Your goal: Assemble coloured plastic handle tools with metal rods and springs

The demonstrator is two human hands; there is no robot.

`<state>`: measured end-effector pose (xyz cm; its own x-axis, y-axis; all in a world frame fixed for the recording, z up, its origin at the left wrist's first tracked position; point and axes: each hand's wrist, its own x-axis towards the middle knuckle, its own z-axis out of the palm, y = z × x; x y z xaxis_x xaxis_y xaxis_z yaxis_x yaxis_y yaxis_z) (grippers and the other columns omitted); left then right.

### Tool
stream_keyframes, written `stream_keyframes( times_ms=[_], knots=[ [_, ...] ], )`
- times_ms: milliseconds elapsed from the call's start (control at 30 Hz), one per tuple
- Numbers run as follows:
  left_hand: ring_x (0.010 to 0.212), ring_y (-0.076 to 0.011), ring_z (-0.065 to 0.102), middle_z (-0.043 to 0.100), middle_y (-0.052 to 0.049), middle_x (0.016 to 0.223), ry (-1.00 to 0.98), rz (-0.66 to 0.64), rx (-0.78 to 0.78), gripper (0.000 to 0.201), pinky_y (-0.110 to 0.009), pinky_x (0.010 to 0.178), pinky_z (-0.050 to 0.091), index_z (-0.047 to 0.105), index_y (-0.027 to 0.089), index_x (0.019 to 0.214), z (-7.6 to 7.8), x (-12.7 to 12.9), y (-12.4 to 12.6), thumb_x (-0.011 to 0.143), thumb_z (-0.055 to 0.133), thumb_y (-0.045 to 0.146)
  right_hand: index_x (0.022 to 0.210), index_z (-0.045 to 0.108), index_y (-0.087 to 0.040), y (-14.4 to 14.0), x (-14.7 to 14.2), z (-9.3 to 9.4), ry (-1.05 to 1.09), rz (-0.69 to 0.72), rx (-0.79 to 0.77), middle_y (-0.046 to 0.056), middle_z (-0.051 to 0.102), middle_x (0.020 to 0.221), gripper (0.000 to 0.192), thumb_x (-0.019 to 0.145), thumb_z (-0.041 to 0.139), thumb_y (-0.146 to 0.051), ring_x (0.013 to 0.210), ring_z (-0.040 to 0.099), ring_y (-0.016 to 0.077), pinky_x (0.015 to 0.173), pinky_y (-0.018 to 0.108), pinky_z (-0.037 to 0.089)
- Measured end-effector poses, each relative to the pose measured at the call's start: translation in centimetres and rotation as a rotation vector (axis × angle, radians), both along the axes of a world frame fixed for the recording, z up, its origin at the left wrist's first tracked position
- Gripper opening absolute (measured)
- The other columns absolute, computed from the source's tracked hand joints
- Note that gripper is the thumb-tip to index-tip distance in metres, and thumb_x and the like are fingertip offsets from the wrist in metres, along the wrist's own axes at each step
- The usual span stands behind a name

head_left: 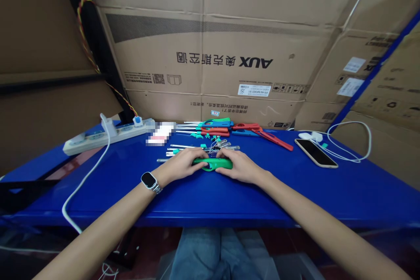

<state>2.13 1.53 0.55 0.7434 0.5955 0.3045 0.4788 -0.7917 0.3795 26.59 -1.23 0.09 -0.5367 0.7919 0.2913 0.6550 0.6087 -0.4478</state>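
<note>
Left hand [184,162] and right hand [242,164] pinched a green lighter [223,163], work seemingly midway. Loose tubes [181,146] lay just beyond; far lighters [216,131] looked whole.

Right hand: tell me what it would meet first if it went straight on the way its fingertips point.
Likely the left hand: the right hand's fingertips point toward it along the green handle they both hold, though depth is hard to judge.
</note>
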Motion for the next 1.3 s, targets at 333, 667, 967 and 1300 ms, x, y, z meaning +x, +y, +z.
stream_keyframes(
  times_ms=[333, 667, 967, 1300],
  knots=[
    [0.084, -0.0194, 0.060, 0.063, -0.004, 0.093, -0.030, -0.046, 0.071, 0.021, -0.030, 0.076, 0.045, 0.064, 0.020, 0.098, 0.1, -0.2, 0.0, 0.096, 0.056, 0.039, 0.091, 0.060, -0.021, -0.3, -0.1, 0.3, -0.128, 0.008, 0.087, 0.002, 0.069, 0.082, 0.020, 0.092, 0.061, -0.041, 0.072, 0.061, 0.0171, 0.061, 0.025, 0.035],
    [0.089, -0.0196, 0.061, 0.061, -0.006, 0.100, -0.038, -0.096, -0.015, 0.029, -0.031, 0.083, 0.047, 0.068, 0.020, 0.113, 0.2, -0.4, 0.0, 0.099, 0.051, 0.041, 0.114, 0.064, -0.024, -0.2, 0.2, -0.2, -0.116, 0.094, 0.155, 0.005, 0.072, 0.107, 0.022, 0.095, 0.055, -0.034, 0.095, 0.068, 0.0215, 0.076, 0.030, 0.046],
    [0.084, -0.0194, 0.061, 0.063, -0.004, 0.095, -0.039, -0.063, -0.049, 0.030, -0.029, 0.077, 0.045, 0.067, 0.020, 0.104, -0.3, -0.3, 0.3, 0.097, 0.053, 0.045, 0.110, 0.058, -0.021, -0.3, 0.2, -0.1, -0.243, -0.033, 0.291, 0.006, 0.071, 0.103, 0.022, 0.091, 0.062, -0.030, 0.084, 0.066, 0.0196, 0.063, 0.027, 0.040],
    [0.067, -0.0160, 0.053, 0.059, -0.003, 0.075, 0.041, -0.005, -0.057, 0.049, -0.028, 0.065, 0.042, 0.059, 0.017, 0.074, 0.2, 0.3, 0.5, 0.104, 0.032, 0.045, 0.116, 0.063, -0.019, -0.2, 1.2, -0.8, -0.304, 0.038, 0.463, 0.010, 0.073, 0.106, 0.028, 0.094, 0.054, -0.034, 0.092, 0.067, 0.0227, 0.075, 0.032, 0.048]
  ],
)
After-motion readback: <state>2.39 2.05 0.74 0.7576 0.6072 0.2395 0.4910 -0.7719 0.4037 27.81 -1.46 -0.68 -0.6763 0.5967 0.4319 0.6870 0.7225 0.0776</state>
